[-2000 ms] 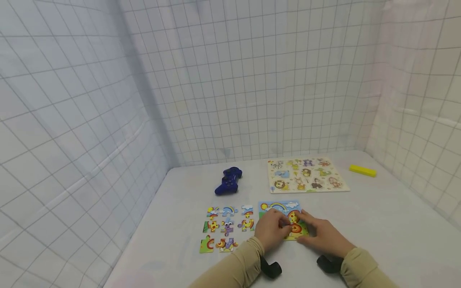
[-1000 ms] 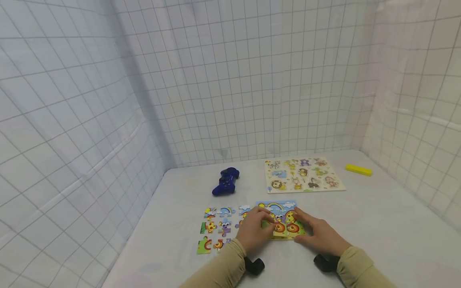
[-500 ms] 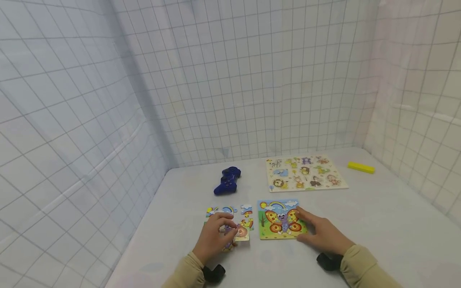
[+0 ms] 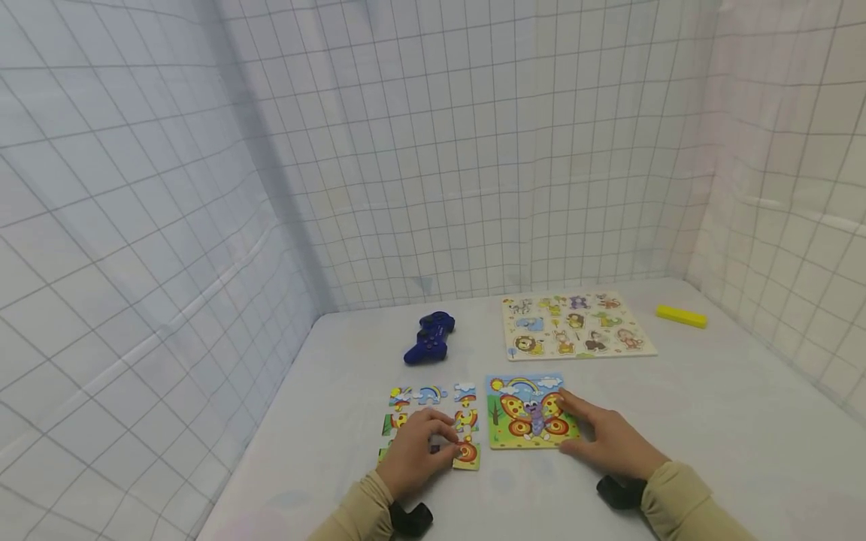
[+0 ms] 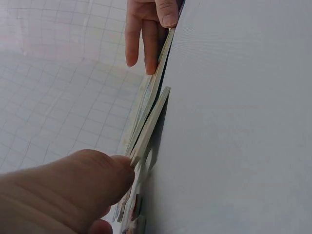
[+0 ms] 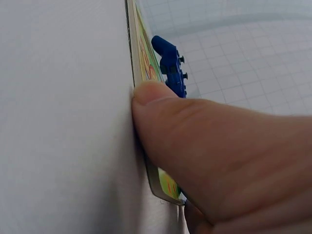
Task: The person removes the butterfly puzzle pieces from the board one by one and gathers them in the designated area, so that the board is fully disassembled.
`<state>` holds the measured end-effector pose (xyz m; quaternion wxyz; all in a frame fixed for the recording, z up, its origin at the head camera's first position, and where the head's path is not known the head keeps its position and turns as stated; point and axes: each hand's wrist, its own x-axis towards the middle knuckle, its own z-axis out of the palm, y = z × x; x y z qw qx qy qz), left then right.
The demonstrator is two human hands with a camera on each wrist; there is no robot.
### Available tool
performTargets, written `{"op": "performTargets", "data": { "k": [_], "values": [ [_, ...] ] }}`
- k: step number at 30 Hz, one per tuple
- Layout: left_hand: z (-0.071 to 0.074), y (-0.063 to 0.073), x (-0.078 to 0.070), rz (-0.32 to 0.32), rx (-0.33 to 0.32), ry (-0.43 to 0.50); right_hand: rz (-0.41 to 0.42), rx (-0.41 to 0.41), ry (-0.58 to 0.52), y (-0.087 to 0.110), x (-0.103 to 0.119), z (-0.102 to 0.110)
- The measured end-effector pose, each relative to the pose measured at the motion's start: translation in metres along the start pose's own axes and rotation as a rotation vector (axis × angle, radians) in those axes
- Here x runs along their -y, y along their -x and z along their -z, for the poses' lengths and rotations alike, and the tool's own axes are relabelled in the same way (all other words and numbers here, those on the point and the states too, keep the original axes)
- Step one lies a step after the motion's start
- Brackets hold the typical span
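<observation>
Between thumb and fingers, my left hand pinches a square jigsaw piece with a red-orange swirl, at the lower right of a group of loose pieces. The left wrist view has this jigsaw piece tilted, one end raised off the table. Other pieces, such as a rainbow piece, lie in spaced rows, partly hidden under the hand. My right hand holds the right edge of the butterfly puzzle board, its thumb against the board's side.
Behind the pieces lies a blue game controller. A cream animal puzzle board lies farther back, with a yellow bar to its right. Grid-patterned cloth walls enclose the white table at the back and sides.
My left hand has lifted the swirl piece off the butterfly board, carried it left and lowered it to the loose pieces. The right hand has stayed at the board's right edge.
</observation>
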<state>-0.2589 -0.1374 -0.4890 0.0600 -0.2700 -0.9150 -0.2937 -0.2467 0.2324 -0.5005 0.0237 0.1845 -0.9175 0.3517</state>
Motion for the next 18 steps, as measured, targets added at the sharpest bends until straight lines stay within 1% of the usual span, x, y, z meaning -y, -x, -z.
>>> {"op": "performTargets", "data": {
  "k": [4,8,10,12,14,16,18],
  "values": [
    [-0.001,-0.001,0.002,0.003,0.011,-0.020,0.003,-0.001,-0.001,0.000,0.000,0.000],
    [-0.002,-0.001,0.003,0.002,0.009,-0.030,0.014,-0.003,0.002,0.000,0.000,-0.001],
    [-0.003,0.000,0.003,-0.004,-0.003,-0.021,0.018,-0.002,0.004,0.000,-0.001,-0.001],
    [-0.003,0.001,0.003,-0.011,-0.031,-0.009,0.025,-0.012,0.004,0.000,-0.002,-0.002],
    [-0.001,0.002,0.002,-0.021,-0.077,0.001,0.034,-0.042,-0.003,0.001,-0.002,-0.003],
    [0.002,0.002,0.000,-0.043,-0.139,0.014,0.056,-0.106,-0.010,0.000,0.000,-0.006],
    [0.009,0.000,-0.004,-0.073,-0.200,0.018,0.098,-0.201,-0.013,-0.002,0.006,-0.007]
  ]
}}
